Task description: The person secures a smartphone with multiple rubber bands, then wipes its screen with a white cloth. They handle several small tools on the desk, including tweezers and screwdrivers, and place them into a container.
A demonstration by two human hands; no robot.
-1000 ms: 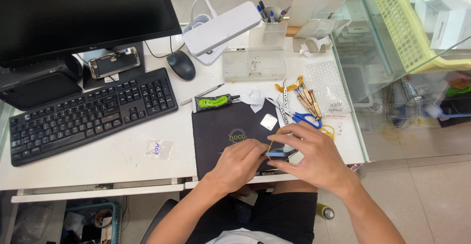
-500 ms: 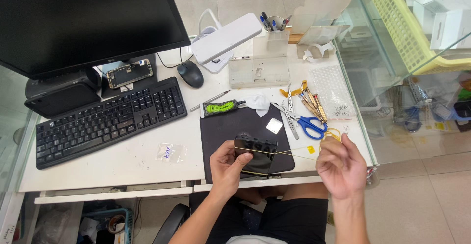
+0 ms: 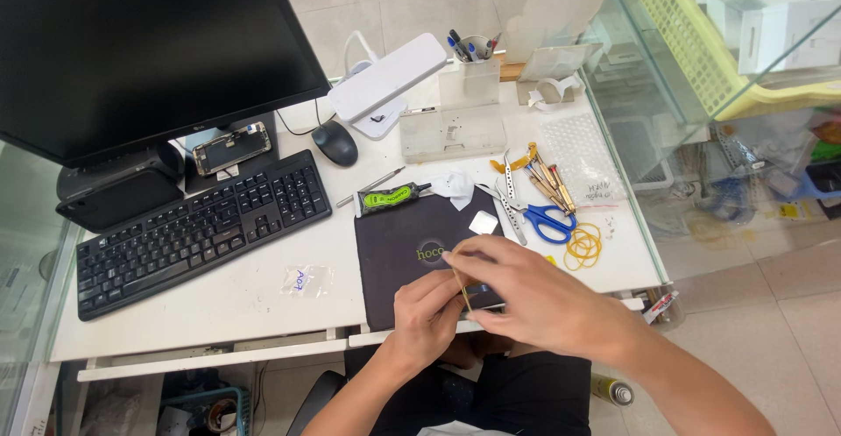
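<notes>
Both hands are brought together over the near edge of the black mat: the left hand is closed around a small dark phone, of which only a corner is seen, while the right hand is curled over it, a thin yellow rubber band being pinched and stretched between the fingers. A clear pen cup at the far side of the table is filled with blue and dark pens, and a shallow clear plastic box is set in front of it; its contents cannot be made out. A yellow basket with white boxes is seen behind glass on the right. On the white table a keyboard, a mouse, a monitor, blue-handled scissors, a green tube and loose rubber bands are laid out. A tiled floor is visible beside it.
</notes>
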